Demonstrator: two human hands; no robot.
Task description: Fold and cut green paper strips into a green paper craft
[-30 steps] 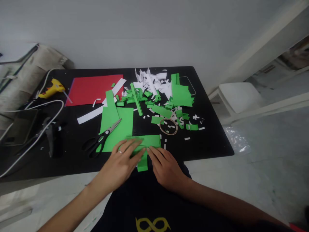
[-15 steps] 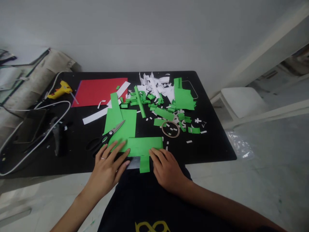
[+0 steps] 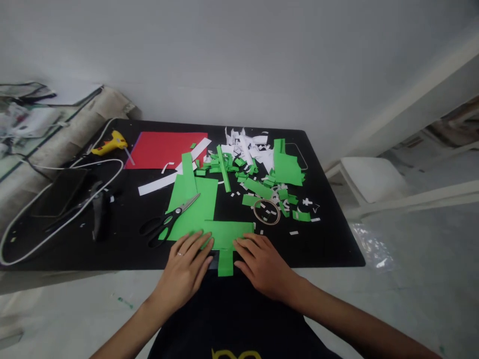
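A folded green paper piece (image 3: 228, 234) lies at the table's front edge, with a green tab (image 3: 225, 264) hanging down from its lower side. Resting on its left end is my left hand (image 3: 189, 264), fingers stretched out and slightly spread. My right hand (image 3: 264, 262) presses its fingertips on the right end, near the tab, with the thumb apart. Left of the folded piece, black-handled scissors (image 3: 170, 219) lie partly across a larger green sheet (image 3: 202, 199). Both palms hide what is under them.
Green and white scraps cover the middle of the black table (image 3: 318, 249), around a tape ring (image 3: 266, 212). A red sheet (image 3: 164, 149), a yellow glue gun (image 3: 112, 143), a white cable (image 3: 112, 184) and a black tool (image 3: 98, 209) lie leftward. A white stool (image 3: 364, 177) stands right.
My left hand has slid right along the folded paper, nearer my right hand, uncovering the scissors' handles. My right hand stays on the right end. The camera view has tilted slightly.
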